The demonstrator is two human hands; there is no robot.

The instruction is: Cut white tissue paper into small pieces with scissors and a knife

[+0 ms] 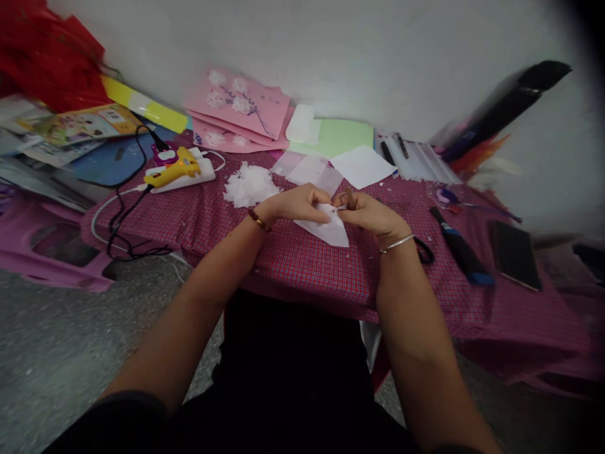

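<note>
Over the near edge of the table, a thin white paper sheet (pixel 328 230) hangs at a slant between my hands. My left hand (pixel 302 203) pinches its upper left part between thumb and fingers. At the sheet's upper right corner, the fingers of my right hand (pixel 371 214) are closed against the paper. A small brown thing (pixel 350 198) shows at those fingers; I cannot tell what it is. Left of my hands lies a heap of small white paper pieces (pixel 250 185). Behind them are translucent sheets (pixel 309 170) and a white sheet (pixel 363 166).
A yellow glue gun (pixel 174 171) rests on a white power strip (pixel 201 175), with black cables (pixel 118 221) trailing off the table's left edge. Pink cards (pixel 246 110) lean at the wall. On the right lie a black-and-blue tool (pixel 460 249) and a dark phone (pixel 516 254).
</note>
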